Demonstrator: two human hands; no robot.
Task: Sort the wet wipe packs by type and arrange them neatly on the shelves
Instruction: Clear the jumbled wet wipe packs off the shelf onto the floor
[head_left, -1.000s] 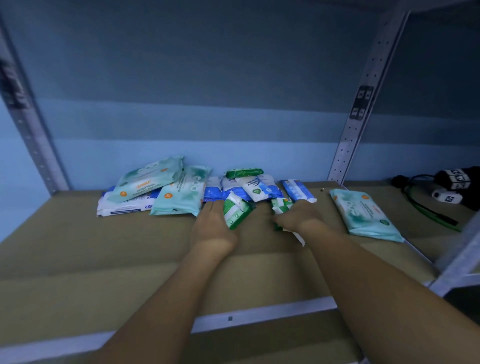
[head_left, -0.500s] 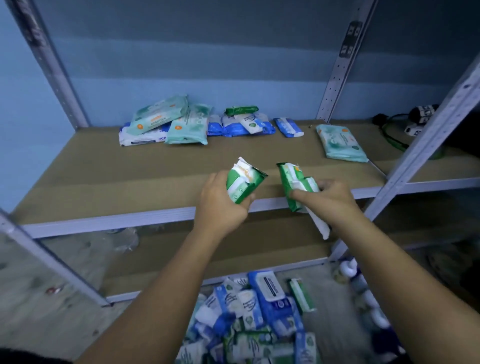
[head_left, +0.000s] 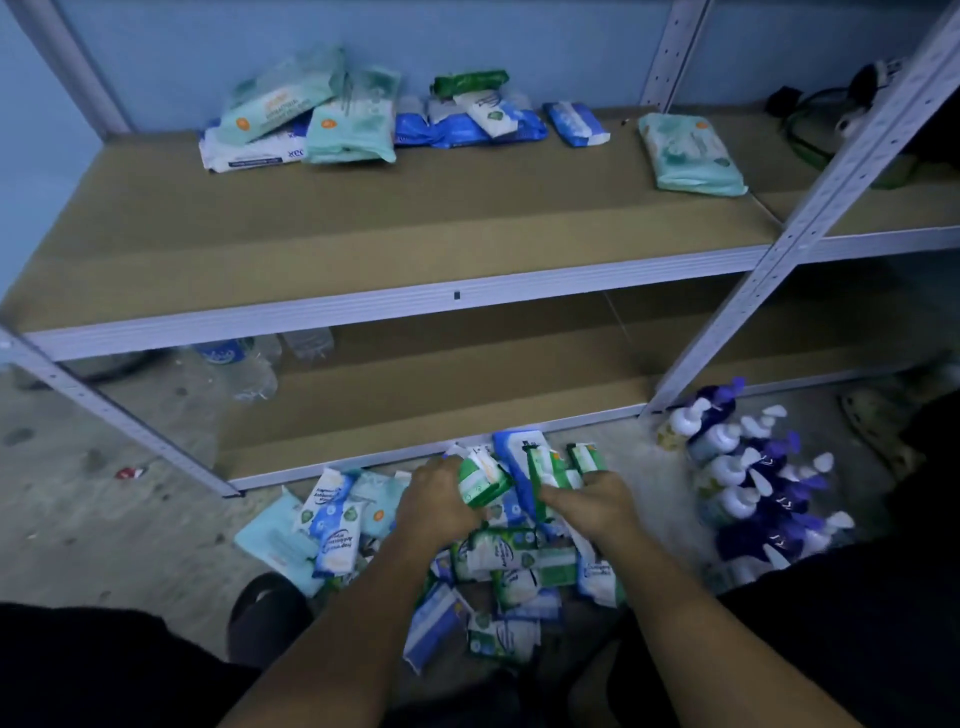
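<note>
Down on the floor, the pile of wet wipe packs (head_left: 498, 566) lies loose and unsorted, with blue-and-white, green-and-white and pale teal packs overlapping one another. Both hands are at the pile's far edge. The left hand (head_left: 441, 501) has its fingers curled round a green-and-white pack (head_left: 483, 480), which is tilted and sits just over the pile. Just to its right, the right hand (head_left: 592, 506) grips a green pack (head_left: 553, 467) stood on end. I cannot tell whether its fingers hold more than one pack.

Directly beyond the pile is the lower shelf (head_left: 441, 395), and above that the upper shelf (head_left: 363, 218). At the back of the upper shelf, a cluster of sorted packs (head_left: 363, 124) lies beyond the pile and to its left. In it, teal packs lie over a white one, with blue packs beside them and a green one on top. A lone teal pack (head_left: 691, 156) lies apart from the cluster, beyond the pile to the right. Close on the pile's right stand pump bottles (head_left: 753, 483), crowded together on the floor.
</note>
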